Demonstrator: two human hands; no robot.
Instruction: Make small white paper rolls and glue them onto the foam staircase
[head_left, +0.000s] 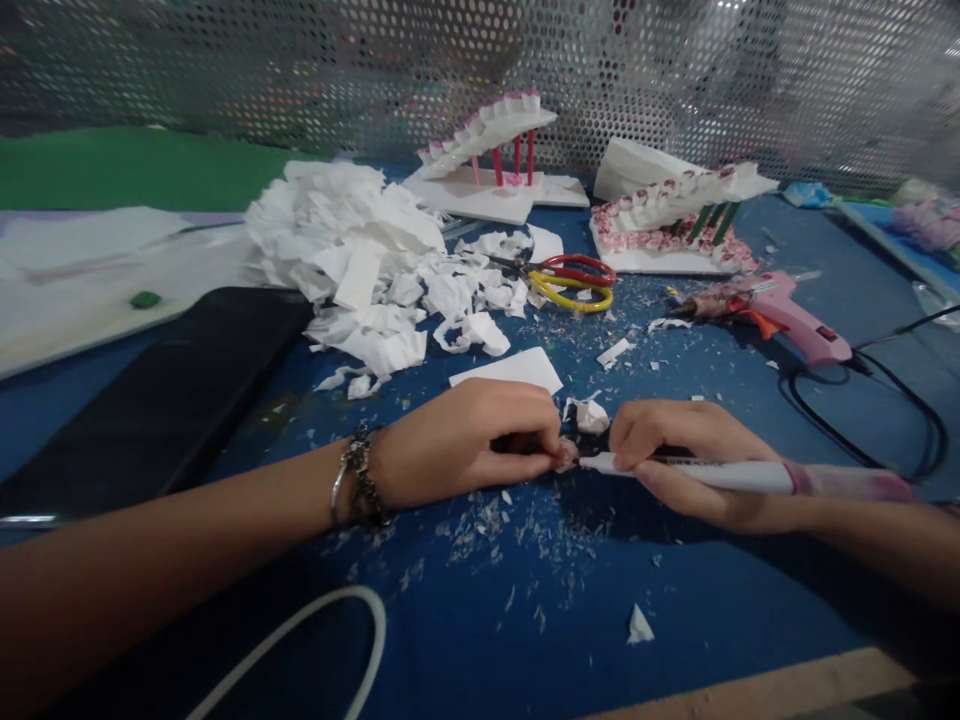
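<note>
My left hand (480, 435), with a bracelet at its wrist, pinches a small crumpled piece of paper (568, 455) just above the blue table. The paper looks pinkish. In my right hand (690, 455) is a white marker (739, 476) with a pinkish-red rear end. Its tip points left and is at or very near the paper; whether they touch I cannot tell. A crumpled white scrap (591, 416) lies just beyond, between the two hands. Behind my left hand is a flat white paper strip (510, 370).
Scissors (574, 283) with red and yellow handles lie beside a heap of torn paper (345, 230). A pink glue gun (787, 315) with a black cord is at right. Two white models (487, 195) stand behind. A black phone-like slab (165, 390) and a white cable (300, 635) are at left.
</note>
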